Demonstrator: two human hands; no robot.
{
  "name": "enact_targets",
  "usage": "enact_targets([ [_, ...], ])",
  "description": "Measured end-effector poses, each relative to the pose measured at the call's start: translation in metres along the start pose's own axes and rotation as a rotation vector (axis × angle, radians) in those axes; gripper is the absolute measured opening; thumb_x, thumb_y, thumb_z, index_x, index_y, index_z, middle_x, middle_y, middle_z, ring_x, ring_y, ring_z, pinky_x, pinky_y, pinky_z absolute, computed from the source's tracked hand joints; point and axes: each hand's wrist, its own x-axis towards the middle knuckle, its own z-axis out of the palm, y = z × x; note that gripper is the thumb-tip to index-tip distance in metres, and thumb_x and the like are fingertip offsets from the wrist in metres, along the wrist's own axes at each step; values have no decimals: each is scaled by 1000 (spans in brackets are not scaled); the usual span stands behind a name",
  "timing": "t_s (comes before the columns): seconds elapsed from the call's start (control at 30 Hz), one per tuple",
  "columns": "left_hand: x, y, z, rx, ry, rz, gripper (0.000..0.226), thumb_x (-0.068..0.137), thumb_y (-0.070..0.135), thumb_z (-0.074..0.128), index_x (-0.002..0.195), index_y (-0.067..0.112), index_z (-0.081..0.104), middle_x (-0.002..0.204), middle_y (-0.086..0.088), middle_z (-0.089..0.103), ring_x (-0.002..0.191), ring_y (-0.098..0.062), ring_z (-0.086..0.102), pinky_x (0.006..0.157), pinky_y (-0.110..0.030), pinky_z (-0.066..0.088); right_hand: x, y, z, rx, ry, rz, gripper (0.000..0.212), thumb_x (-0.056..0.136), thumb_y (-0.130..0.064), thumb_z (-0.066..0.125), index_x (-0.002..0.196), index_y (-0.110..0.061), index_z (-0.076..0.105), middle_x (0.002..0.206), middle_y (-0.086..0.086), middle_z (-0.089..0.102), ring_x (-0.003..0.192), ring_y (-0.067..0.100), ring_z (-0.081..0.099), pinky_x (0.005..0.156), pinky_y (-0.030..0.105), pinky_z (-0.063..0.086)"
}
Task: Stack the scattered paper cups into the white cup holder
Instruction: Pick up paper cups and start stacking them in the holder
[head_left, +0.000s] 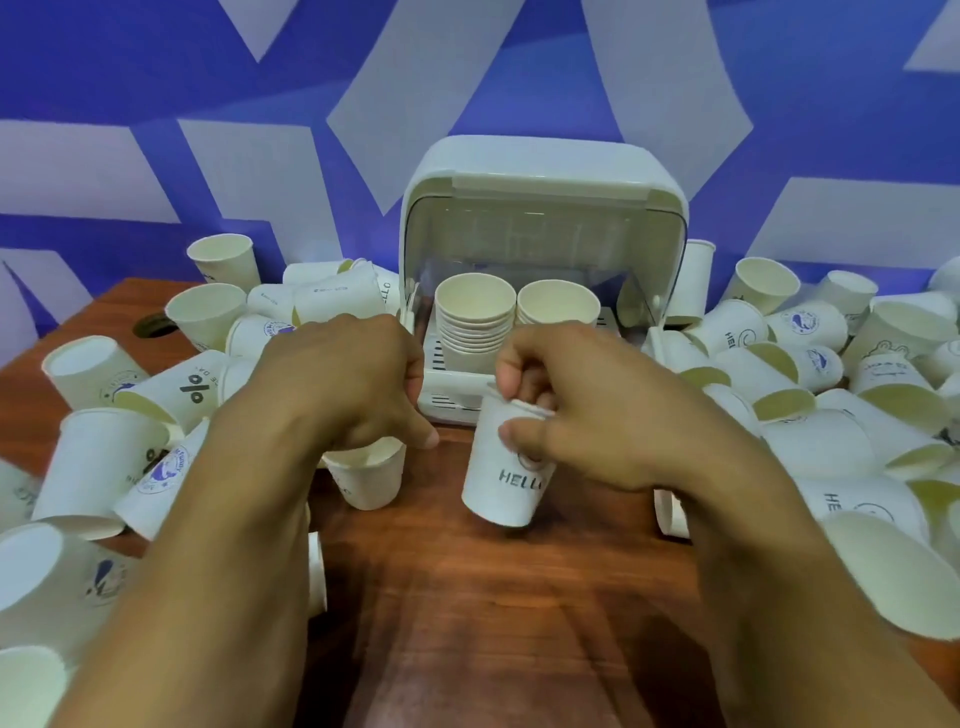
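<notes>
Right hand (587, 410) pinches HELLO cup (501, 483) by its rim above open table (493, 597); left hand (343, 384) unclear.

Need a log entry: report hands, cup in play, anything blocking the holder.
Right hand pinches HELLO cup by rim, before holder. Left hand curled over another cup, grip unclear. Two stacks inside holder; loose cups flank it, none in front.

Matt paper cups (501, 478), glossy plastic cup holder (540, 171), smooth wood table (493, 597).

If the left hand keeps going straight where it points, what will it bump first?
Probably the front lip of the white cup holder, just beyond the left hand; depth is unclear.
</notes>
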Motion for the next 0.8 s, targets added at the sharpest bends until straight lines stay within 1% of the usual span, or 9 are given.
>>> enact_targets([
  [0.1,1,0,3,24,2,-32,45,58,61,83,76,26,62,80,9,67,80,-16,60,72,-36,54,-3,1,-13,71,222,-7,24,75,-14,72,87,-29,58,80,-11,62,78,7,59,75,35,53],
  [0.17,3,0,4,34,-14,-45,44,59,59,83,80,26,63,79,8,67,82,-17,61,73,-36,54,-4,3,-20,79,444,5,23,76,-14,73,89,-27,59,80,-14,63,78,5,59,76,29,50],
  [0.23,4,0,6,45,-30,-43,43,61,57,83,84,26,63,82,7,67,84,-19,61,74,-36,55,-4,6,-24,81,673,11,24,76,-16,73,91,-28,59,82,-14,63,80,9,61,80,32,51],
  [0.33,5,2,9,71,-26,-33,41,64,51,80,88,25,60,88,5,64,85,-21,60,74,-37,55,0,13,-24,81,874,23,27,77,-17,73,97,-26,58,86,-13,63,83,14,64,86,43,51],
  [0.4,5,3,9,90,-20,-32,39,65,48,79,91,27,59,91,5,63,86,-22,60,75,-37,55,3,18,-21,76,948,12,25,77,-17,73,98,-23,60,87,-13,63,83,14,64,87,46,50],
  [0.5,0,3,2,84,9,-44,32,67,44,78,92,31,62,95,5,65,85,-20,61,76,-37,56,9,24,-14,79,1019,-17,23,79,-15,71,101,-20,65,92,-11,67,84,12,64,85,39,51],
  [0.63,-17,2,-15,37,159,-48,17,68,42,74,69,43,57,93,8,67,83,-20,60,74,-37,56,16,32,-5,93,1069,-65,22,81,-10,70,103,-16,68,96,-8,70,86,9,64,81,24,50],
  [0.7,-26,3,-22,4,263,-30,16,71,42,73,69,46,57,93,10,68,84,-20,60,71,-39,56,19,35,-2,95,1100,-91,21,81,-8,70,101,-14,69,94,-7,70,85,11,64,80,26,50],
  [0.8,-31,7,-28,-135,442,39,11,77,39,71,83,48,66,84,16,68,87,-21,62,71,-43,56,24,41,3,90,1135,-125,21,79,-5,69,99,-12,71,93,-5,71,84,17,65,79,38,52],
])
